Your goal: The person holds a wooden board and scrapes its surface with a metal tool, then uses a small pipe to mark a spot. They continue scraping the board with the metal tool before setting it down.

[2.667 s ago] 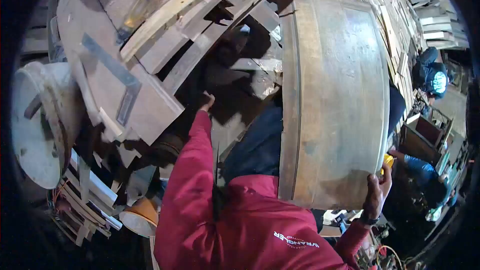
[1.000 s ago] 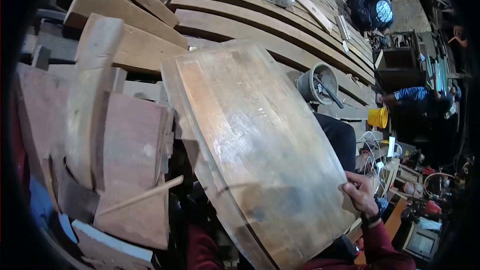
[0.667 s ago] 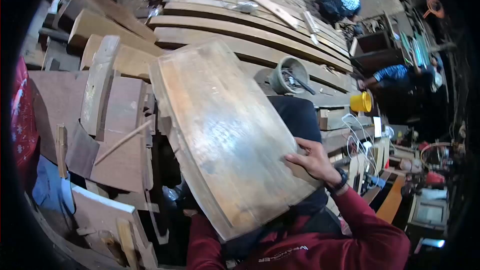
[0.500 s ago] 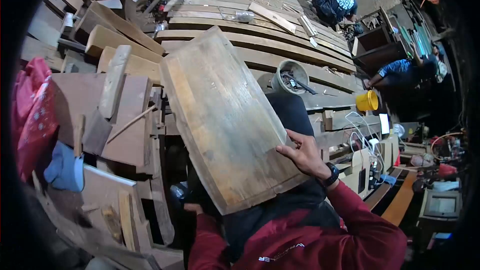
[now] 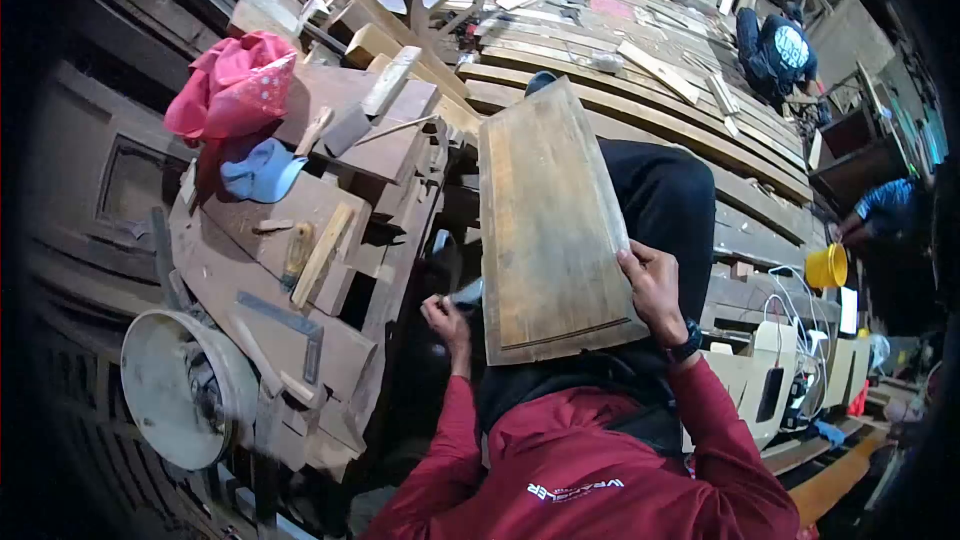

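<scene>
A flat wooden panel (image 5: 550, 230) with bevelled edges rests across my lap, its surface stained and unevenly coloured. My right hand (image 5: 656, 290) grips its right edge, thumb on the top face and the other fingers partly hidden. To the left of the panel, my left hand (image 5: 446, 324) is low beside the bench, fingers curled. A pale, blurred object (image 5: 467, 292) shows between that hand and the panel edge; I cannot make out what it is or whether the fingers fully enclose it.
At left, a wooden workbench (image 5: 225, 240) carries a metal square (image 5: 285, 318), a blue cap (image 5: 263, 172) and a red cloth bag (image 5: 235, 85). A white bucket (image 5: 150, 390) stands beside it. Planks lie ahead. Two people work at right near a yellow bucket (image 5: 826, 266).
My view has swung left, bringing more of the bench and the white bucket in. The left hand has come up from beside my leg into clearer view. My right hand still holds the panel.
</scene>
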{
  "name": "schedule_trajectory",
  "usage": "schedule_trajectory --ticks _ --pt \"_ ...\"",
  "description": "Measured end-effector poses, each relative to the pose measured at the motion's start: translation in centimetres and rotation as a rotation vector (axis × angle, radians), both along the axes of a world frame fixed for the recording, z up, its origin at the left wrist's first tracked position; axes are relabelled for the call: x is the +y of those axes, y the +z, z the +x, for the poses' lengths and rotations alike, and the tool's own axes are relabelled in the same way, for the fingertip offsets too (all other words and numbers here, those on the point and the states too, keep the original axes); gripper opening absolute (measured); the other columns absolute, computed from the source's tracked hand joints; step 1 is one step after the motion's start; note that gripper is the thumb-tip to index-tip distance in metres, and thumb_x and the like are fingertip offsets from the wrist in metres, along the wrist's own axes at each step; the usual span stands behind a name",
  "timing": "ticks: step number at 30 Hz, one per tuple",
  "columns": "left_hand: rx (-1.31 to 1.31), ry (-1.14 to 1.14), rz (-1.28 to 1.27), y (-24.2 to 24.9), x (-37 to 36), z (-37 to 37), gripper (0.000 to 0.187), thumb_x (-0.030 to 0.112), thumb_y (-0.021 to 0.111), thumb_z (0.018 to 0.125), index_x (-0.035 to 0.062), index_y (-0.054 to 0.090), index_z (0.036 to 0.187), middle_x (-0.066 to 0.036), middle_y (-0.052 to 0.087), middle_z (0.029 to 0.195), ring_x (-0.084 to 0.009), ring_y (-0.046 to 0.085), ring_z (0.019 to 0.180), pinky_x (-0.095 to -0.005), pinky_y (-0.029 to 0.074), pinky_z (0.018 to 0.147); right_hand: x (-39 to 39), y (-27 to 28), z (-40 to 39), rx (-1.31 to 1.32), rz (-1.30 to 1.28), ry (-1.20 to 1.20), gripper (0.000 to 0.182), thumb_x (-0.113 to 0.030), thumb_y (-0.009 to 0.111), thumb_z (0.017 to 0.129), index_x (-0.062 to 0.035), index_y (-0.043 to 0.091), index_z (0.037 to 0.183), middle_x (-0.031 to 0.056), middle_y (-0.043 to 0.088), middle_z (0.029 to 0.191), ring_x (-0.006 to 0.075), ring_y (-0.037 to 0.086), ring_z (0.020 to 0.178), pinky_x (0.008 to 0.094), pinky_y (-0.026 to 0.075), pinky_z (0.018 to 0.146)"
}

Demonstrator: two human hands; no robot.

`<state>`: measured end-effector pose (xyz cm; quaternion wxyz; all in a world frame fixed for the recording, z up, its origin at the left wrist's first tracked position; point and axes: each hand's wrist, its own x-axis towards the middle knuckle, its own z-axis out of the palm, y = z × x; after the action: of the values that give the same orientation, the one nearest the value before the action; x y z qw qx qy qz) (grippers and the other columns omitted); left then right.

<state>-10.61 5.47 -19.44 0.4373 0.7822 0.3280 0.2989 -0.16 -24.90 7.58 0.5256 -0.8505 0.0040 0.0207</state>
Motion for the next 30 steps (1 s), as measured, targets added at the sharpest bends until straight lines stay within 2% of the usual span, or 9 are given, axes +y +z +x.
schedule_trajectory --ticks 2,3,5,11,16,21,27,29,30 --pt "-0.121 -0.056 -0.096 3.0 -2.6 1.0 0.017 0.015 0.058 0.101 -0.0013 0.052 0.105 -0.017 0.053 0.102 -0.0290 0.059 0.094 -0.0391 0.047 0.081 -0.6 -0.1 -1.4 -0.018 0.029 -0.020 0.027 -0.017 0.064 0.095 0.0021 0.072 0.111 0.0243 0.069 0.079 0.0112 0.066 0.072 0.0334 0.051 0.066" --pt "-0.224 -0.105 -0.406 1.6 -3.0 1.5 0.017 0.014 0.057 0.101 -0.0005 0.050 0.108 -0.013 0.051 0.102 -0.0247 0.060 0.092 -0.0367 0.047 0.081 -0.8 0.4 -2.4 -0.025 -0.033 0.005 0.026 -0.017 0.064 0.094 0.0023 0.072 0.111 0.0243 0.069 0.079 0.0124 0.067 0.071 0.0336 0.052 0.066" --pt "-0.143 -0.121 -0.273 3.4 -3.9 2.0 0.017 0.013 0.058 0.101 0.0000 0.050 0.108 -0.010 0.051 0.101 -0.0211 0.061 0.090 -0.0340 0.048 0.079 -1.0 1.7 -3.5 -0.070 -0.155 0.052 0.026 -0.016 0.064 0.094 0.0025 0.072 0.110 0.0244 0.069 0.078 0.0148 0.068 0.071 0.0341 0.052 0.065" --pt "-0.328 -0.057 -0.303 4.0 -3.8 0.1 0.018 0.013 0.053 0.105 0.0038 0.042 0.116 -0.007 0.051 0.097 -0.0166 0.060 0.082 -0.0309 0.050 0.077 -0.9 3.6 -5.1 -0.095 -0.045 0.096 0.024 -0.014 0.064 0.093 0.0037 0.072 0.107 0.0252 0.067 0.076 0.0156 0.064 0.066 0.0349 0.050 0.063" --pt "-0.541 0.103 -0.584 8.8 -3.2 -1.5 0.013 0.012 0.052 0.105 0.0036 0.043 0.110 -0.006 0.049 0.095 -0.0158 0.055 0.078 -0.0328 0.050 0.071 -1.6 4.3 -5.5 -0.053 0.024 0.112 0.025 -0.014 0.063 0.093 0.0031 0.072 0.110 0.0259 0.065 0.074 0.0089 0.058 0.067 0.0331 0.048 0.061" --pt "-0.545 0.039 -0.536 11.9 -3.5 -1.9 0.013 0.011 0.051 0.105 0.0046 0.041 0.111 -0.006 0.046 0.095 -0.0166 0.055 0.075 -0.0328 0.050 0.072 -2.7 2.8 -4.5 -0.019 0.182 0.144 0.028 -0.015 0.063 0.095 0.0030 0.070 0.115 0.0243 0.067 0.076 0.0055 0.059 0.074 0.0299 0.050 0.066" --pt "-0.455 -0.067 -0.374 11.8 -4.2 -2.3 0.016 0.014 0.047 0.108 0.0050 0.037 0.117 -0.006 0.045 0.094 -0.0160 0.055 0.076 -0.0316 0.046 0.074 -3.5 4.4 -4.3 0.034 0.065 0.165 0.030 -0.020 0.063 0.095 0.0027 0.070 0.114 0.0241 0.069 0.081 0.0065 0.062 0.076 0.0303 0.051 0.068" --pt "-0.454 -0.102 -0.306 11.6 -4.8 -2.1 0.018 0.015 0.048 0.108 0.0060 0.037 0.120 -0.008 0.049 0.092 -0.0160 0.055 0.076 -0.0310 0.044 0.074 -4.5 3.3 -3.4 -0.002 0.035 0.185 0.031 -0.021 0.062 0.095 0.0023 0.070 0.114 0.0246 0.071 0.086 0.0086 0.066 0.079 0.0314 0.052 0.071" --pt "-0.458 -0.128 -0.330 12.2 -5.3 -2.1 0.019 0.017 0.046 0.109 0.0061 0.037 0.121 -0.008 0.050 0.090 -0.0159 0.054 0.077 -0.0313 0.043 0.073 -4.7 3.6 -3.3 0.023 0.025 0.177 0.032 -0.023 0.062 0.095 0.0020 0.071 0.114 0.0258 0.071 0.089 0.0157 0.072 0.081 0.0329 0.052 0.072"
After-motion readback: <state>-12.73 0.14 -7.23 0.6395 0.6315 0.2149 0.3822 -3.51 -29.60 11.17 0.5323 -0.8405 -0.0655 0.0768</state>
